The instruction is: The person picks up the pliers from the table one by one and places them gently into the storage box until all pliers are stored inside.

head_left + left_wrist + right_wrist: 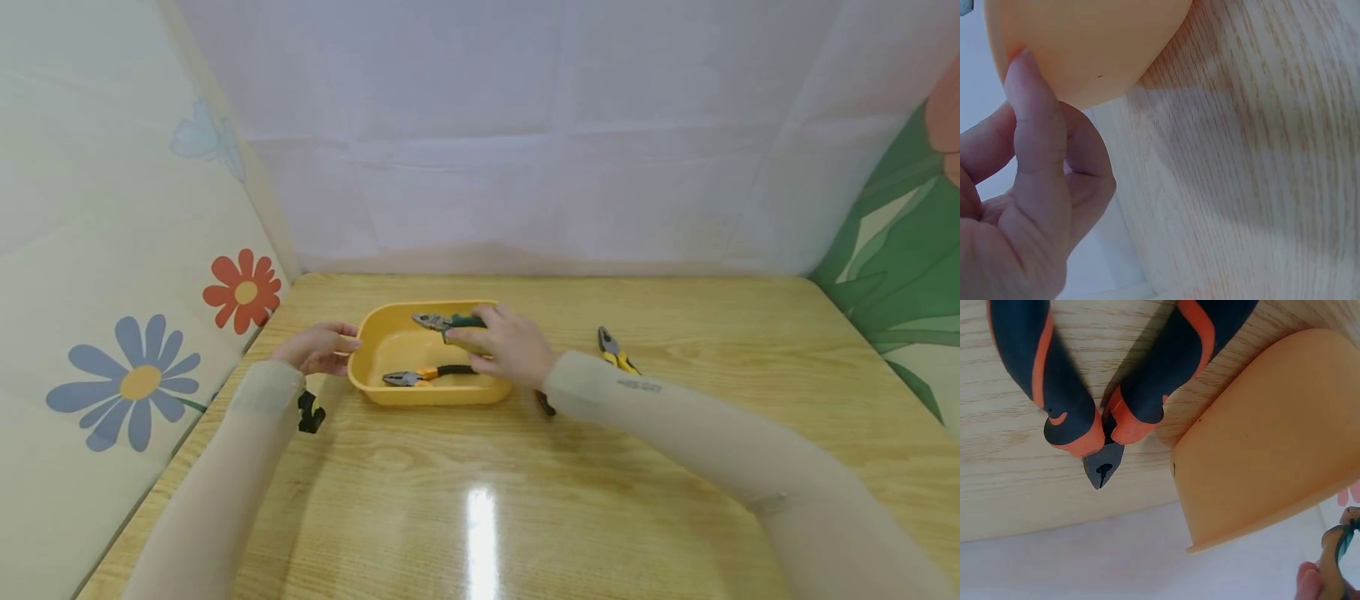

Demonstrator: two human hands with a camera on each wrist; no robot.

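My left hand (318,346) holds the left end of a yellow plastic bin (431,398), its thumb against the outer wall in the left wrist view. Over the bin's right half, my right hand (513,346) grips pliers (442,323) with green and yellow handles, jaws pointing left. Inside the bin lies a second pair of pliers (412,377) with orange and black handles, partly hidden by the right hand. Diagonal cutters (1100,440) with black and orange handles rest on the table beside the bin; the right forearm mostly hides them in the head view.
Farther right on the wooden table (750,358) lie pliers (617,350) with yellow and black handles, partly behind the right sleeve. A small black piece (310,412) shows beside the left sleeve. A white cloth (525,192) hangs behind, with flower-printed panels at both sides.
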